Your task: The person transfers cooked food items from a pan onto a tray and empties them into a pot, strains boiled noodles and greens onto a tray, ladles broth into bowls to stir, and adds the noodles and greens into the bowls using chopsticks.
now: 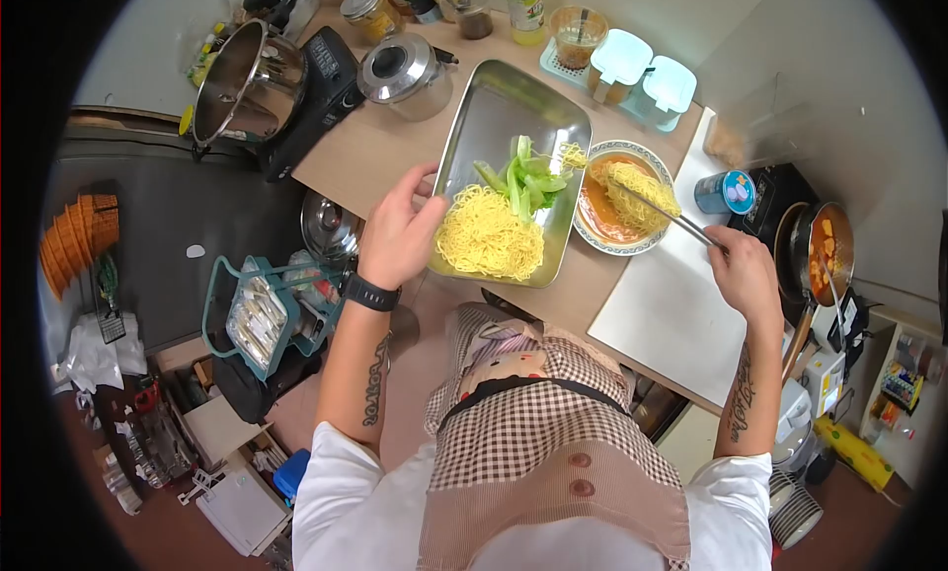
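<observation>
My left hand (400, 230) grips the left rim of a rectangular metal tray (494, 102), its thumb over the edge. Inside the tray lie a mound of yellow noodles (489, 233), some green leafy vegetables (523, 181) and a small noodle bit at the right wall. My right hand (743, 265) is closed around slim metal tongs (691, 228). Their tips are in a clump of noodles (642, 194) over a patterned bowl (624, 147) of orange-red soup. The bowl stands just right of the tray, and the clump covers part of the soup.
A white board (652, 319) lies right of the bowl, with a blue can (726, 191) at its far edge. Further right is a pan (825, 250) of orange food. Behind stand lidded containers (620, 63), a lidded pot (403, 73) and a large steel pot (242, 82).
</observation>
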### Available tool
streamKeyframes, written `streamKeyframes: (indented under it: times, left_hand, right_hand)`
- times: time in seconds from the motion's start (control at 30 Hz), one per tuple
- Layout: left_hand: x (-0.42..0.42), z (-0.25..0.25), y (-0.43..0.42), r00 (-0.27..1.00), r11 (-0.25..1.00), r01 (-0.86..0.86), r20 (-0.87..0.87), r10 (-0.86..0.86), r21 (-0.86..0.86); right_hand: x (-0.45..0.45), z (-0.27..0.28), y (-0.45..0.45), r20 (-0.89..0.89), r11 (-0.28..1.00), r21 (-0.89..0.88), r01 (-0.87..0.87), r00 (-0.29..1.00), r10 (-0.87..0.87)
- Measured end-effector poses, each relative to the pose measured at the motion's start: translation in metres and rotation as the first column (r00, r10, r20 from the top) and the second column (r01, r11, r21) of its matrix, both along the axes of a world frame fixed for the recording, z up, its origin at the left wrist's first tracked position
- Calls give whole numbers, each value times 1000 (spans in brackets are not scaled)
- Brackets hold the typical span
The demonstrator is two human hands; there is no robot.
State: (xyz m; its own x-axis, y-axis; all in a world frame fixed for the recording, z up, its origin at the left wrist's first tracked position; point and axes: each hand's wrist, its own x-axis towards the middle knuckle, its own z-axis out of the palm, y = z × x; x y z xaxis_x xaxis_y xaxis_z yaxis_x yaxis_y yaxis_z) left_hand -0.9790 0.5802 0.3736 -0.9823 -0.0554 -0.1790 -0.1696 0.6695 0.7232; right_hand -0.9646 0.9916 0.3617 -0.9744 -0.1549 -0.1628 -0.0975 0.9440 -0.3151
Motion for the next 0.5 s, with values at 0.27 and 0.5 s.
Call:
streamKeyframes:
  times: [0.27, 0.5]
  left_hand:
    - [-3, -7, 14, 999, 999, 38, -28, -37, 32]
    - [0, 3, 25, 999, 998, 53, -16, -52, 42]
  right_hand:
    - [4, 81, -25, 6, 933, 358, -50, 999, 51]
    - [-14, 54, -50, -63, 932, 327, -157, 980, 188]
